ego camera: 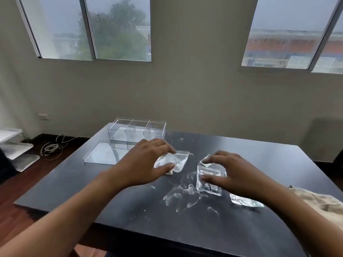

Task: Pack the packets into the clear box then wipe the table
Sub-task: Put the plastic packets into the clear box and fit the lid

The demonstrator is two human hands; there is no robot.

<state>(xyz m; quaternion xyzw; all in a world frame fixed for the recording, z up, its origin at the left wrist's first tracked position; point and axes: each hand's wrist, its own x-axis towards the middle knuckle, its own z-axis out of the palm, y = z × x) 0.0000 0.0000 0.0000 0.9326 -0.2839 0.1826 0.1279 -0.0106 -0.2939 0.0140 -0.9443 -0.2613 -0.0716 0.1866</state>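
On the dark table (115,197) lie clear plastic packets. My left hand (143,162) pinches one packet (176,160) between thumb and fingers at the table's middle. My right hand (233,173) grips a second packet (209,180) that stands slightly raised off the surface. A third packet (245,201) lies flat under my right wrist. The clear box (137,129), with three compartments and nothing visible inside, stands at the far left of the table. Its clear lid (107,153) lies flat in front of it. White smears (183,195) mark the table between my hands.
A beige cloth (319,203) lies at the table's right edge. On the floor to the left are a coil of cable (53,147) and white trays (16,147). A wall with windows stands behind the table.
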